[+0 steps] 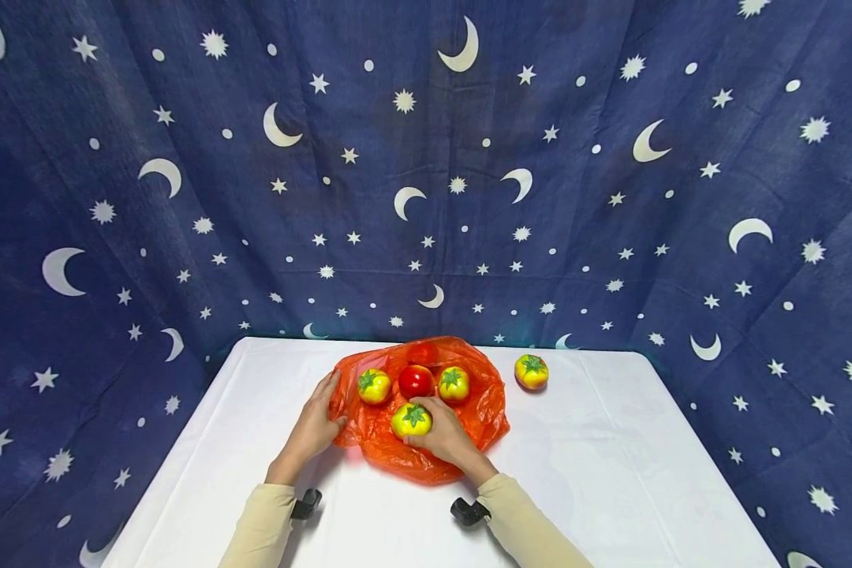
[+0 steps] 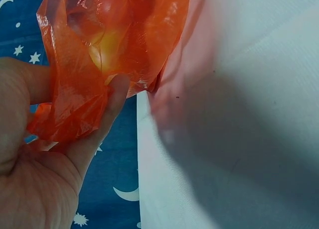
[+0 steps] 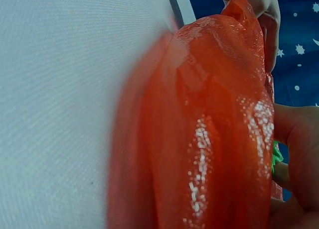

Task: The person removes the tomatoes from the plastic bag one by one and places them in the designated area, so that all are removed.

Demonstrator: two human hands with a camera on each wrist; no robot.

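Note:
A red plastic bag (image 1: 397,461) lies spread on the table with its mouth up. In it are two yellow tomatoes with green leafy tops, one at the left (image 1: 374,386) and one at the right (image 1: 454,384), and a red round fruit (image 1: 416,381) between them. My left hand (image 1: 315,422) grips the bag's left edge; the left wrist view shows the thumb (image 2: 117,92) against the film. With my right hand (image 1: 443,430) I hold another yellow tomato (image 1: 410,420) over the bag's near part. In the right wrist view the bag (image 3: 209,114) hides most of that tomato.
One more yellow and red tomato (image 1: 532,371) sits on the white table (image 1: 589,473) to the right of the bag. Behind the table hangs a dark blue curtain (image 1: 369,276) with moons and stars. Black wrist mounts (image 1: 468,513) stick out inward from both sleeves.

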